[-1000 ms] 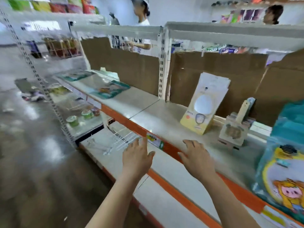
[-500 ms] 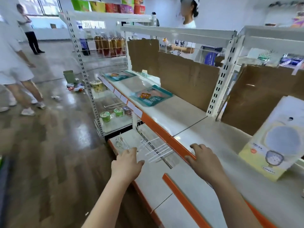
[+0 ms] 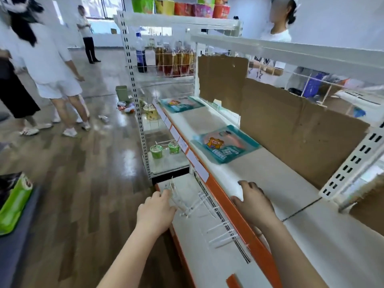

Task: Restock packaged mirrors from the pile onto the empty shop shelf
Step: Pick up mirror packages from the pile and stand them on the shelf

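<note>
Shop aisle, wooden floor (image 3: 83,183), white steel racking (image 3: 133,84). Right hand (image 3: 253,202): palm down at the front of the shelf (image 3: 270,175), just behind its orange front rail (image 3: 226,202), fingers (image 3: 246,185) loosely bent and slightly apart, holding nothing. Left hand (image 3: 155,210): seen from the back over the lower shelf (image 3: 199,256), fingers reaching toward the loose white wire pegs (image 3: 197,202), empty; whether they touch the pegs cannot be told. Outward: shelf board mostly bare, cardboard backing (image 3: 291,129) upright along its rear, two flat teal packs (image 3: 226,143) with cartoon print lying further along, contents not legible. People (image 3: 52,65) stand on the floor to the left, well apart. Packaged mirrors: none in view, neither on this stretch of shelf nor in either hand; the pile is outside the picture. Progress, as a judgement: the run in sight is unstocked, both hands are free, so the next pack has yet to be fetched and most of the filling remains. Appearance of the mirrors: cannot be stated from this view.
</note>
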Demonstrator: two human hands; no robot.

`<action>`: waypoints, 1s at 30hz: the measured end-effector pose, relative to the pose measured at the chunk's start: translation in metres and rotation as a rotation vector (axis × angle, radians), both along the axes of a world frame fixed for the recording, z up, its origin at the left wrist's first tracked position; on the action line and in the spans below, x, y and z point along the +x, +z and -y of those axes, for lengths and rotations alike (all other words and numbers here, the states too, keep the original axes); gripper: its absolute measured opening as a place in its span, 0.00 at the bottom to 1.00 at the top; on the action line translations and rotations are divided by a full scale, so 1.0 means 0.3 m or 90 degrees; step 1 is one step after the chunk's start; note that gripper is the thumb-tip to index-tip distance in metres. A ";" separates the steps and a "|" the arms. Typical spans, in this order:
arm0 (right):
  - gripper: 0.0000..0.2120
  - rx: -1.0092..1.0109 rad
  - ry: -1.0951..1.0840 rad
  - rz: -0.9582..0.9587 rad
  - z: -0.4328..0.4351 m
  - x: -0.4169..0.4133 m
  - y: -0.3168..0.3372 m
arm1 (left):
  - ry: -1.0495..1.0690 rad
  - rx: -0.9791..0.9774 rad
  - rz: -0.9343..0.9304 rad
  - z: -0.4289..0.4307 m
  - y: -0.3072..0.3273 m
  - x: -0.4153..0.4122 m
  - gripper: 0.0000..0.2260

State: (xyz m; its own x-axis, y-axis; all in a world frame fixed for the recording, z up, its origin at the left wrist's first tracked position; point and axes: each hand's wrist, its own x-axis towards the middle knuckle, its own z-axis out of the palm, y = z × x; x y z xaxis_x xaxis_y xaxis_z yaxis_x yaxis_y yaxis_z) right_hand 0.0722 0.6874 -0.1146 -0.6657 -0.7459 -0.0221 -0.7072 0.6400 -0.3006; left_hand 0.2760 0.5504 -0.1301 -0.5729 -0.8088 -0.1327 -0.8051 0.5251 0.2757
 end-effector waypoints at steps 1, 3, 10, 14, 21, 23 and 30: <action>0.23 0.002 0.002 0.004 0.038 -0.011 -0.005 | 0.001 -0.004 -0.001 0.034 0.001 -0.009 0.24; 0.23 0.003 0.002 0.012 0.114 -0.029 -0.014 | -0.003 -0.013 -0.002 0.110 0.006 -0.034 0.23; 0.23 -0.029 -0.077 0.024 0.375 -0.102 -0.026 | -0.076 -0.034 0.002 0.459 0.024 -0.138 0.25; 0.21 -0.026 -0.168 0.046 0.502 -0.127 -0.024 | -0.135 -0.043 0.024 0.664 0.051 -0.178 0.23; 0.22 -0.001 -0.300 0.075 0.673 -0.167 -0.033 | -0.240 -0.051 -0.023 0.905 0.097 -0.299 0.23; 0.21 0.022 -0.346 0.072 0.704 -0.185 -0.033 | -0.265 -0.050 -0.038 0.958 0.102 -0.340 0.22; 0.25 0.049 -0.441 0.023 0.843 -0.311 -0.049 | -0.316 -0.063 -0.063 1.179 0.082 -0.568 0.21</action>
